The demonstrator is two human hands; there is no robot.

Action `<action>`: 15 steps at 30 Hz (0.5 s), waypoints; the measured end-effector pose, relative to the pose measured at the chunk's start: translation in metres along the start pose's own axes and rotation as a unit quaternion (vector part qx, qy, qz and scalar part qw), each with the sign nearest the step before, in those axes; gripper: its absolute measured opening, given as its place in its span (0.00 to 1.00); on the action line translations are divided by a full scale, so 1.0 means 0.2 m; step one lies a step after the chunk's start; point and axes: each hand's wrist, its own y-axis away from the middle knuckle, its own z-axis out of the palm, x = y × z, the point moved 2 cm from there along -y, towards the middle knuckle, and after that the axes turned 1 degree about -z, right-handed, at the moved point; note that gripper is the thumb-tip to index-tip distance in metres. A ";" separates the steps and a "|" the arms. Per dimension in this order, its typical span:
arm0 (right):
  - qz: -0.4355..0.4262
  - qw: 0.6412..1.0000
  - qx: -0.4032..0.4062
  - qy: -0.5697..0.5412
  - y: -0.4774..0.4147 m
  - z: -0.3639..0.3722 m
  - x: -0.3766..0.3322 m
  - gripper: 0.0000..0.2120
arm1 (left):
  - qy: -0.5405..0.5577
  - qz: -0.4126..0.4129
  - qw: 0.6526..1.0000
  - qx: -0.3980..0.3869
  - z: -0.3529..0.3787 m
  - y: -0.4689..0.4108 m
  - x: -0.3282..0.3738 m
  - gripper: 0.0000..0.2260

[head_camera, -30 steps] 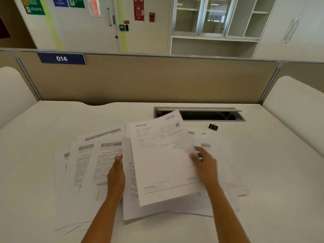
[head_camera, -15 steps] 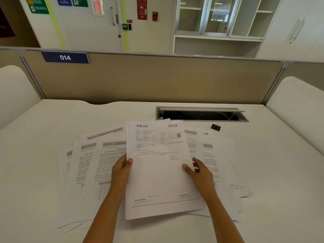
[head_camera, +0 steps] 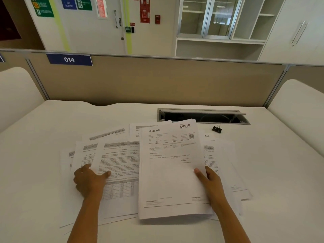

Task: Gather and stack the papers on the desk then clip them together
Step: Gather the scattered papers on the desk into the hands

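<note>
papers (head_camera: 121, 165) are fanned across the middle of the white desk (head_camera: 273, 172). the top sheet (head_camera: 172, 172), printed "doctorc" and "lucid", is gripped at its right edge by the right hand (head_camera: 211, 185); the left hand (head_camera: 88, 182) is pressed flat on the sheets. a black binder clip (head_camera: 217, 129) is seen near the back edge, by the cable slot (head_camera: 203, 116). the partition (head_camera: 157, 81) is tagged "014".

partition label (head_camera: 69, 59): "014", white on blue, on the divider's top edge
top sheet (head_camera: 172, 165): "DoctorC" upper left, "LUCID" upper right, QR code below it; body text too small to read
sheet at right (head_camera: 207, 136): "CID" showing, rest covered
blue door sign (head_camera: 68, 3): "NO", smaller words unreadable
other sheets (head_camera: 121, 165): print too blurred to read
</note>
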 end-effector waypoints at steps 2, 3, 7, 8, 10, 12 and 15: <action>0.006 1.000 -0.001 -0.001 0.00 0.00 0.00 0.05 | 0.032 -0.020 0.999 -0.023 0.00 -0.04 -0.03 0.35; 0.008 1.000 -0.003 0.001 0.00 -0.01 0.00 0.05 | 0.056 -0.028 0.997 -0.035 0.00 -0.06 -0.04 0.34; 0.011 1.000 -0.008 0.002 0.00 -0.01 0.01 0.13 | 0.098 -0.015 0.994 -0.035 -0.05 -0.07 -0.05 0.18; 0.013 1.000 -0.006 0.003 0.00 -0.02 0.02 0.12 | 0.098 -0.011 0.995 -0.012 -0.07 -0.07 -0.06 0.16; 0.010 1.000 -0.006 -0.003 0.00 -0.02 0.02 0.18 | 0.065 -0.023 0.997 0.023 -0.13 -0.08 -0.08 0.15; 0.009 1.000 -0.006 -0.003 0.00 -0.03 0.03 0.19 | -0.031 -0.064 0.997 0.032 -0.16 -0.11 -0.12 0.19; 0.013 1.000 0.004 -0.004 -0.01 -0.02 0.04 0.05 | -0.066 -0.097 0.993 0.015 -0.19 -0.12 -0.15 0.29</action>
